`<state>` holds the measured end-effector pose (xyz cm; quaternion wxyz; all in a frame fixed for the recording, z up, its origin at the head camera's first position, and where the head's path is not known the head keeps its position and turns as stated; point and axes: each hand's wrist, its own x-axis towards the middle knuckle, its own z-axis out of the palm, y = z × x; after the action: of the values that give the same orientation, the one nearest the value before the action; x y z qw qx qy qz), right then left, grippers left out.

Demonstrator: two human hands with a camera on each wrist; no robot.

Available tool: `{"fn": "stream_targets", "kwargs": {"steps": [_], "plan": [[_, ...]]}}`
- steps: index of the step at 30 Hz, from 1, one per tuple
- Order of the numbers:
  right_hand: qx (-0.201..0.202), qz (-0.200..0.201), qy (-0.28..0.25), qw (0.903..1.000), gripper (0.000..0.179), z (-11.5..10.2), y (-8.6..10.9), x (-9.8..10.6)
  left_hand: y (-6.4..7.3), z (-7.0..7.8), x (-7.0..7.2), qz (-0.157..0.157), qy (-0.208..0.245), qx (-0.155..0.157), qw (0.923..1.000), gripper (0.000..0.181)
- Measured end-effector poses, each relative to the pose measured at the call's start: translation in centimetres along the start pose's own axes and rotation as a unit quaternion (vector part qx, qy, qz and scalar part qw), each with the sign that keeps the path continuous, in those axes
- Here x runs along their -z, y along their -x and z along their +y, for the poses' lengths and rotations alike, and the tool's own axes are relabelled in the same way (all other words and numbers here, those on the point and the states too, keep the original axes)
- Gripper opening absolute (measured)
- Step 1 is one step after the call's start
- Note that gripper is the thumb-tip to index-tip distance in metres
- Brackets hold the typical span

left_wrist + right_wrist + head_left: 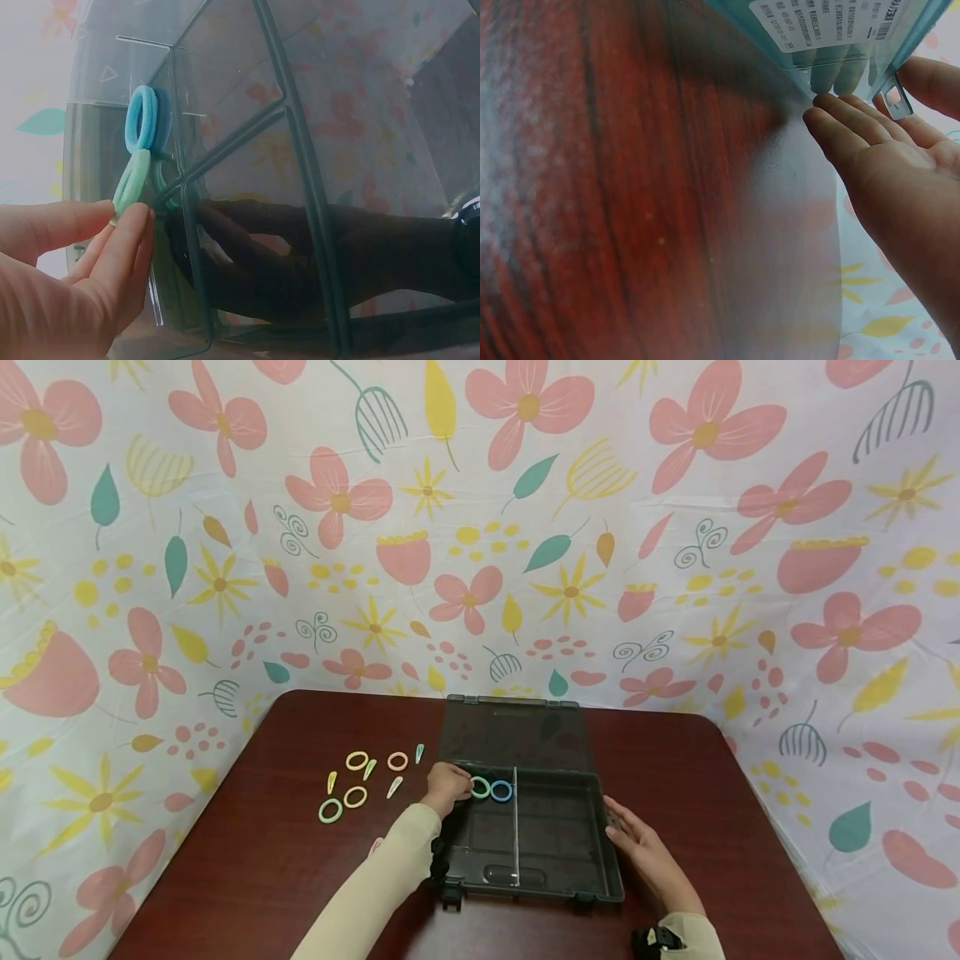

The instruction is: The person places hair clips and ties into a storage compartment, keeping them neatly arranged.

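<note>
Pinching a green hair tie between thumb and fingers, the left hand reaches into the left compartment of a dark see-through box, near that compartment's far left corner; a blue hair tie sits just right of the green one, touching it, next to the clear divider; the right hand rests against the box's right side, its fingers nearly straight and not clenched, though their exact contact under the box, near a small tab and a printed label, is hard to make out; the box lies with its lid folded back to the table's far edge; left of it, toward the table's far left corner, four more hair ties and four hair clips are scattered; flowered cloth hangs behind.
</note>
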<state>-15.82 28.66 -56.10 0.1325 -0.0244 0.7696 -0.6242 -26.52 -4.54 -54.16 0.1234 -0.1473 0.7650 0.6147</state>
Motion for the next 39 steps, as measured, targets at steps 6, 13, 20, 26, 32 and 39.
{"fn": "stream_targets", "kwargs": {"steps": [6,13,20,26,32,39], "plan": [[0.0,0.003,0.005,1.0,0.059,-0.1,0.0,-0.1,0.3,0.2,0.3,0.006,-0.018,-0.004,0.9998,0.015],[-0.003,0.0,0.006,1.0,0.06,-0.1,-0.1,0.0,0.7,0.6,0.8,0.002,-0.016,-0.005,0.9999,0.017],[-0.013,-0.005,0.004,0.9999,0.061,0.0,-0.2,0.1,1.0,0.9,1.3,-0.001,0.008,-0.016,0.9998,0.019],[-0.018,-0.005,0.002,0.9998,0.061,0.0,-0.3,0.2,1.6,1.4,2.8,-0.011,0.055,-0.039,0.9977,0.023],[-0.022,-0.001,-0.003,0.9998,0.061,0.2,-0.3,0.2,1.9,1.6,5.0,-0.022,0.104,-0.05,0.9931,0.029],[-0.007,-0.006,0.002,1.0,0.062,0.1,-0.3,0.2,1.7,0.9,8.7,0.016,0.115,-0.062,0.9913,0.029]]}}
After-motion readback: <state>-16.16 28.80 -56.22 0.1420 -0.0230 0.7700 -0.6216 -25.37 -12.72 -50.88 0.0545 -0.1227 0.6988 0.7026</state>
